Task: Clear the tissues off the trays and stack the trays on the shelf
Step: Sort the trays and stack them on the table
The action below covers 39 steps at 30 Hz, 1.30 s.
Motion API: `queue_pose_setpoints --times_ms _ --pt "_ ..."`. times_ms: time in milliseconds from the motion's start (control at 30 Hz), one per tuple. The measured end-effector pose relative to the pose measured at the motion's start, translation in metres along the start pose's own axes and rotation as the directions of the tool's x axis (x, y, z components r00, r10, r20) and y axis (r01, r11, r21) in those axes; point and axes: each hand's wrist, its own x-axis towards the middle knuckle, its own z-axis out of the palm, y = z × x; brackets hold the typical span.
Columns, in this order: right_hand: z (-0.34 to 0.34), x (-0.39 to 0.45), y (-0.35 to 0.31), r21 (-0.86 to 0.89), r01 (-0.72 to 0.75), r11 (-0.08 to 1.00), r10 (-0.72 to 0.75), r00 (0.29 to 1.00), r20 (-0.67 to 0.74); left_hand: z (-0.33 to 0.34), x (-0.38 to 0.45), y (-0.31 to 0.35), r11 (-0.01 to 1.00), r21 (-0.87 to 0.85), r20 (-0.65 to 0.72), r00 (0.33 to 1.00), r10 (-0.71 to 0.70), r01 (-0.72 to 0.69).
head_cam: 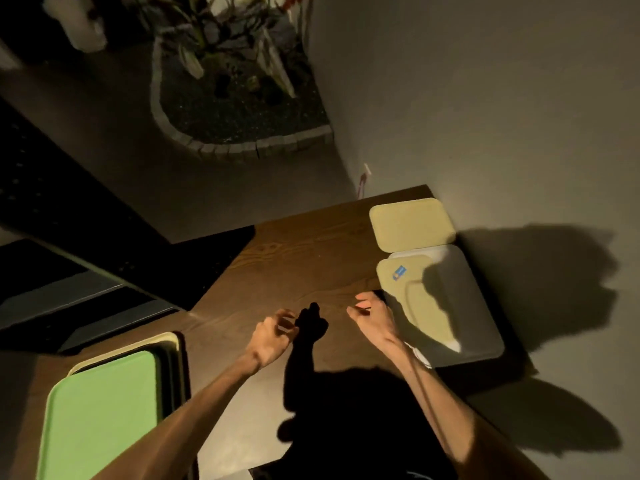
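A green tray [104,410] lies on top of a cream tray [166,339] at the lower left of the wooden surface [304,251]. By the wall on the right, a pale yellow tray [410,223] rests beside a yellow tray [401,277] that sits on a grey tray [478,306]. A small blue-and-white sticker or scrap [399,273] is on that yellow tray. My left hand [273,336] hovers over the wood with fingers loosely curled and apart, holding nothing. My right hand [372,315] hangs at the grey stack's near-left corner, fingers curled, nothing visible in it.
A grey wall [485,98] runs along the right. A stone-edged planter [242,98] with dried plants stands on the floor beyond the surface. Dark furniture [69,209] lies to the left. My head's shadow covers the near part of the wood.
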Motion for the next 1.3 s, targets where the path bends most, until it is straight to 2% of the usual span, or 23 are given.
queue_pose_setpoints --times_ms 400,500,633,733,800,933,967,1033,1100,1233,1300 --pt "-0.099 0.03 0.109 0.13 -0.184 0.974 0.213 0.938 -0.272 0.112 0.039 0.063 0.996 0.02 0.148 0.985 -0.091 0.089" --pt "-0.121 0.03 0.126 0.073 -0.222 0.972 0.233 0.925 -0.299 0.13 0.045 0.073 0.997 0.048 0.224 0.972 -0.077 0.068" --pt "-0.139 0.039 0.153 -0.146 -0.268 0.952 0.198 0.907 -0.37 0.149 0.05 0.087 0.996 0.039 0.304 0.949 -0.084 0.076" --pt "-0.146 0.053 0.169 -0.145 -0.306 0.941 0.213 0.867 -0.451 0.161 0.056 0.091 0.992 0.02 0.32 0.939 -0.126 0.126" --pt "-0.151 0.063 0.172 -0.141 -0.335 0.932 0.245 0.865 -0.437 0.164 0.059 0.092 0.988 0.014 0.334 0.93 -0.152 0.157" --pt "-0.15 0.074 0.18 -0.065 -0.315 0.947 0.28 0.907 -0.314 0.166 0.065 0.09 0.978 -0.002 0.348 0.917 -0.195 0.208" --pt "-0.146 0.073 0.183 -0.051 -0.266 0.963 0.238 0.92 -0.312 0.166 0.066 0.089 0.974 -0.009 0.34 0.916 -0.211 0.227" --pt "-0.134 0.069 0.189 -0.083 -0.159 0.984 0.115 0.913 -0.392 0.167 0.068 0.086 0.963 -0.028 0.326 0.913 -0.244 0.267" --pt "-0.129 0.068 0.197 -0.092 -0.14 0.986 0.094 0.918 -0.385 0.167 0.071 0.086 0.952 -0.042 0.321 0.906 -0.275 0.304" --pt "-0.118 0.076 0.205 -0.226 -0.103 0.969 0.033 0.955 -0.293 0.168 0.078 0.083 0.952 -0.05 0.285 0.918 -0.277 0.303" --pt "-0.111 0.076 0.207 -0.384 -0.079 0.92 -0.015 0.972 -0.235 0.168 0.084 0.082 0.938 -0.103 0.234 0.924 -0.301 0.331"
